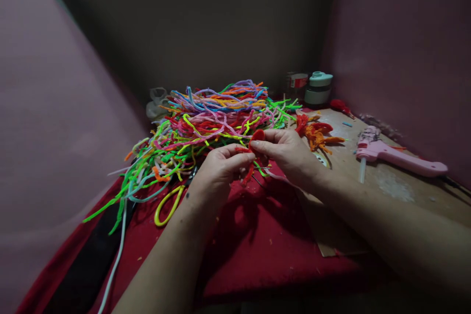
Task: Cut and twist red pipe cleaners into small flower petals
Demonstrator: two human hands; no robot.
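Note:
A red pipe cleaner (pixel 257 136), bent into a loop at its upper end, is held between my two hands above the table. My left hand (pixel 224 164) pinches its left part, and a red tail hangs below those fingertips. On the other side, my right hand (pixel 285 149) grips the loop between thumb and fingers. Just behind both hands spreads a big heap of multicoloured pipe cleaners (pixel 221 103). Scissors with a yellow handle (pixel 158 216) lie left of my left wrist, their blades partly under the heap.
A pink glue gun (pixel 401 154) with a clear glue stick lies on a brown board (pixel 390 211) at right. Red and orange fuzzy pieces (pixel 318 135) are beyond my right hand. A pale green-lidded container (pixel 319 88) stands at the back. A white cable (pixel 117 260) runs down the left.

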